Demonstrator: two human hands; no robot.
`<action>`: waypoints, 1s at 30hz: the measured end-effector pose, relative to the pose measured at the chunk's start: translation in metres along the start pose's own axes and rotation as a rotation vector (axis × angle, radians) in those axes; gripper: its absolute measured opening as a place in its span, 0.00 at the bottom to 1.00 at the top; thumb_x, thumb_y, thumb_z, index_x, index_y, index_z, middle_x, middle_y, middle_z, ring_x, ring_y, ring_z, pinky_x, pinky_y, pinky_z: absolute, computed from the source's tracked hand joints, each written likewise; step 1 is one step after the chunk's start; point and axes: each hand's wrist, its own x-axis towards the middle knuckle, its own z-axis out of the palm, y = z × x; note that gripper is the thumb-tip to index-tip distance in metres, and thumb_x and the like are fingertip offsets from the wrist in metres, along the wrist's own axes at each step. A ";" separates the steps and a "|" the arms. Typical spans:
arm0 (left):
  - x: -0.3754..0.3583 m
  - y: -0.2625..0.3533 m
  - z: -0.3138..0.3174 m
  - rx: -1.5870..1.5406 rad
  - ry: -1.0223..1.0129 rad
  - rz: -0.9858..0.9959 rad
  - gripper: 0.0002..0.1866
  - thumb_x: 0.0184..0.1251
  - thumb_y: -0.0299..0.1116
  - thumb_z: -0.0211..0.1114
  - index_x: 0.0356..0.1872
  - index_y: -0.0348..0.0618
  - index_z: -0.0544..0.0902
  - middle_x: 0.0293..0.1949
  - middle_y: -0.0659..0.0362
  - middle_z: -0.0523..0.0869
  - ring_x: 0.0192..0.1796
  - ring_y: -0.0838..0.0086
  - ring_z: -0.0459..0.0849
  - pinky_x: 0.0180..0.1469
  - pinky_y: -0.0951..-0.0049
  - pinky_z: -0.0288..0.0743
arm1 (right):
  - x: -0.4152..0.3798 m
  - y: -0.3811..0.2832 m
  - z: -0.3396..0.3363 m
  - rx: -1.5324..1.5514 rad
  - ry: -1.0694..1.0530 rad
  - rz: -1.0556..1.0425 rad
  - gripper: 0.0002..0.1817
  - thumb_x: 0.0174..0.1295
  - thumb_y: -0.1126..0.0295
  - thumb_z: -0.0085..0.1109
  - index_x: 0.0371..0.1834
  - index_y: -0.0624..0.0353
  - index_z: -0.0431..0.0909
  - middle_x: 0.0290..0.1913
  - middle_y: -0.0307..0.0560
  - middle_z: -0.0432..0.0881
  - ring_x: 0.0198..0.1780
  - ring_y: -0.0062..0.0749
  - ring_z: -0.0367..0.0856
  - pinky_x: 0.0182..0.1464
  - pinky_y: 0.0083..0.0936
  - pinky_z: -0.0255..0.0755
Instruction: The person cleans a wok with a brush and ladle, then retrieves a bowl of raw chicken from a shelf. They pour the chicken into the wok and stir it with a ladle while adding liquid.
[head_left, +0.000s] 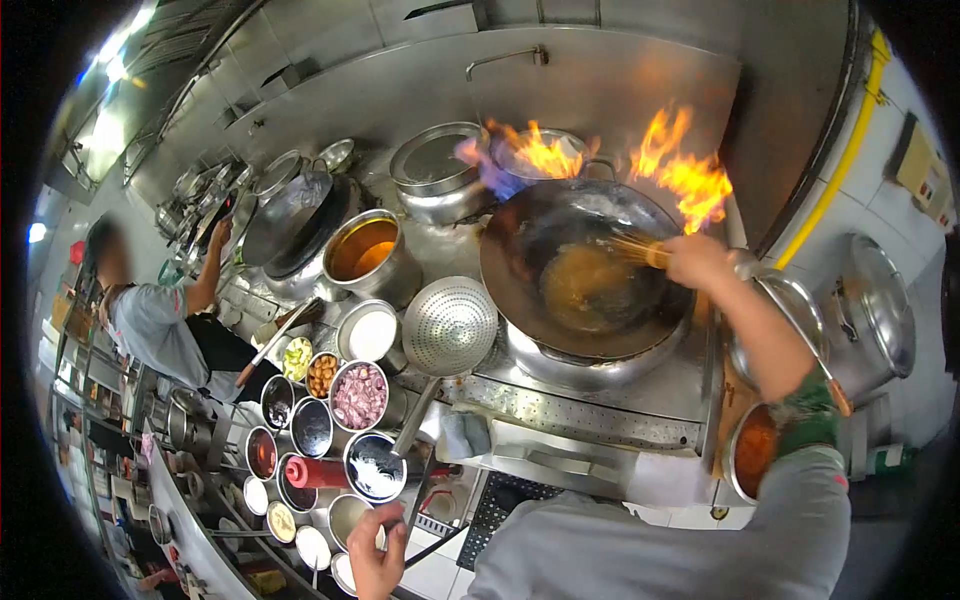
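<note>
My right hand (697,262) is closed around the bundled end of a bamboo wok brush (640,248). The brush's splayed bristles reach into a large dark wok (520,270) with cloudy brownish liquid (588,283) at its bottom. Flames (685,170) rise behind the wok's far rim, close to that hand. My left hand (376,552) hangs low beside the metal containers, its fingers loosely curled and nothing visible in them. Nearest to it are a pot of pale contents (348,517) and a container of white granules (376,466), with a ladle or strainer handle above it.
A perforated strainer (450,325) lies left of the wok. Beyond it stand a pot of orange liquid (362,250), chopped purple onions (359,396) and a red squeeze bottle (315,472). Another person (155,320) works at a wok on the left. A sauce pot (752,452) sits at right.
</note>
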 end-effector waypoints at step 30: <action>-0.016 -0.007 -0.023 -0.044 -0.013 -0.327 0.13 0.71 0.33 0.63 0.50 0.37 0.83 0.44 0.51 0.87 0.48 0.65 0.84 0.50 0.68 0.76 | 0.048 -0.038 0.025 0.089 0.114 -0.064 0.26 0.53 0.60 0.67 0.59 0.41 0.80 0.44 0.52 0.87 0.47 0.50 0.85 0.51 0.43 0.79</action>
